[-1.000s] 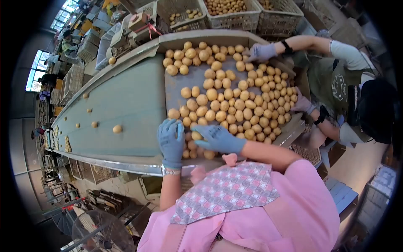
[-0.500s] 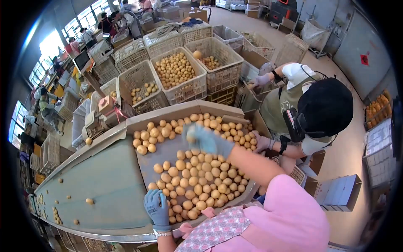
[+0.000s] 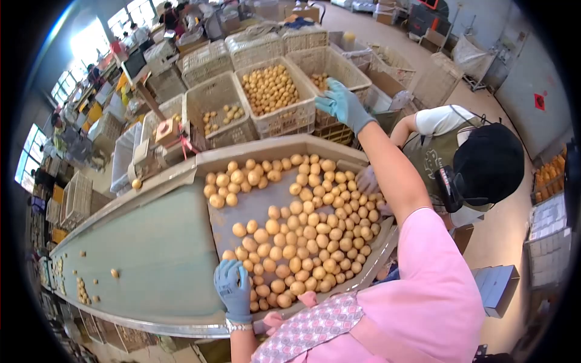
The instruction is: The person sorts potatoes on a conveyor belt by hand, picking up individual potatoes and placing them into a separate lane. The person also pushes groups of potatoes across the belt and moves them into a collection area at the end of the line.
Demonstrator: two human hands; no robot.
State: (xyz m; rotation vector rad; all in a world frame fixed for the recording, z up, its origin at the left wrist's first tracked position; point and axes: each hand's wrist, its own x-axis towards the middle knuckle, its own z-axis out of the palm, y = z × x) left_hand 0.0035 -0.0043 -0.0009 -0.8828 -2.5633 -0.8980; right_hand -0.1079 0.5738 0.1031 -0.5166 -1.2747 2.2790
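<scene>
Your right hand (image 3: 346,106) looks to be mid-reach toward the plastic crates: its gloved fingers are spread apart with no potato visible in them, and in view they overlap the near side of a perforated crate (image 3: 339,63). A yellow blur beyond those fingertips is too indistinct to name. The loose potatoes (image 3: 311,232) lie on the grey tray (image 3: 242,216), nearer your body than the right fingers. Your left hand (image 3: 233,291) rests at the tray's lower corner, fingers curled, potatoes just beside them; you can't tell whether they grip one. Picking again would call for bringing the right fingers back over the tray, clear of the co-worker's hand (image 3: 367,179), and closing them on one potato.
</scene>
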